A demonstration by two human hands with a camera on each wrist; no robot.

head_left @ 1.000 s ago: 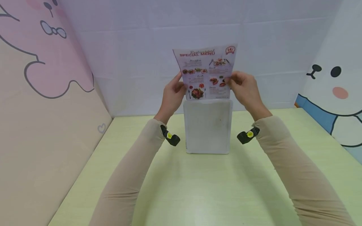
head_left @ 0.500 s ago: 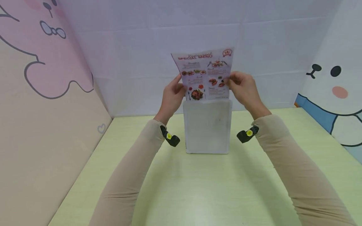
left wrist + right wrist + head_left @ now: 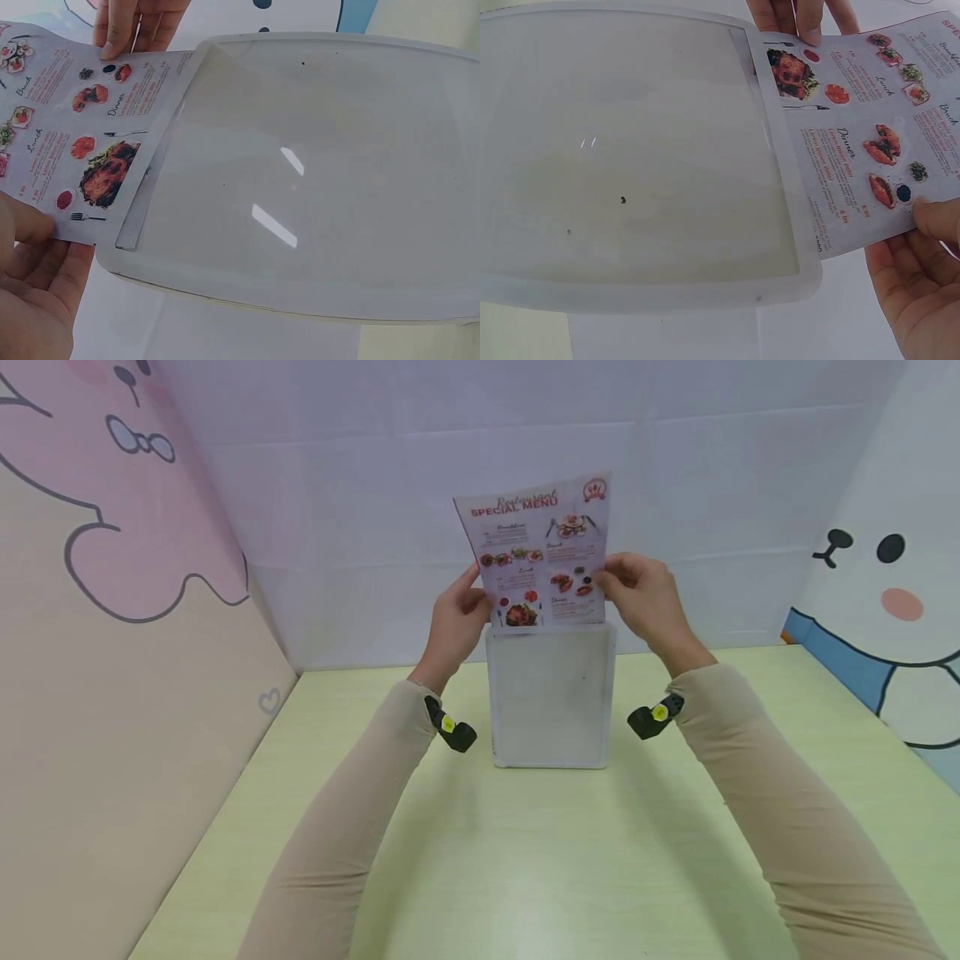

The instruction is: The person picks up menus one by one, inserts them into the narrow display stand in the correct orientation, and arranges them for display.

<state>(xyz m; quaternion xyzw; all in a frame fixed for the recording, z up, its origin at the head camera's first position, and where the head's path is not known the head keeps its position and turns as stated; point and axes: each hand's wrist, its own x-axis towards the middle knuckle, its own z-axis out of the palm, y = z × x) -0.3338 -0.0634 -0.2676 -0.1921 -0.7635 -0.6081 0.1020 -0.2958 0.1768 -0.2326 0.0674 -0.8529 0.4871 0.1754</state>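
A printed restaurant menu sheet [image 3: 536,547] stands upright above a white-framed display stand [image 3: 551,697], its top left corner bent back. My left hand [image 3: 457,614] pinches the menu's left edge low down, thumb in front. On the right edge, a little higher, my right hand [image 3: 648,593] pinches it between thumb and fingers. The menu's lower edge runs behind the stand's top rim [image 3: 157,139]. In the left wrist view a narrow strip of the sheet shows inside the clear panel [image 3: 300,187]. Fingers behind the sheet are partly hidden.
The stand rests upright on a pale yellow-green table [image 3: 525,852], close to a white back wall [image 3: 420,527]. Side panels with cartoon figures [image 3: 900,585] flank the table. A black wrist camera [image 3: 453,727] is strapped over each sleeve.
The menu's top has shifted slightly left, and its upper part dipped, then straightened up again. Both hands keep their hold, the right one moving barely leftward. The stand has stayed put.
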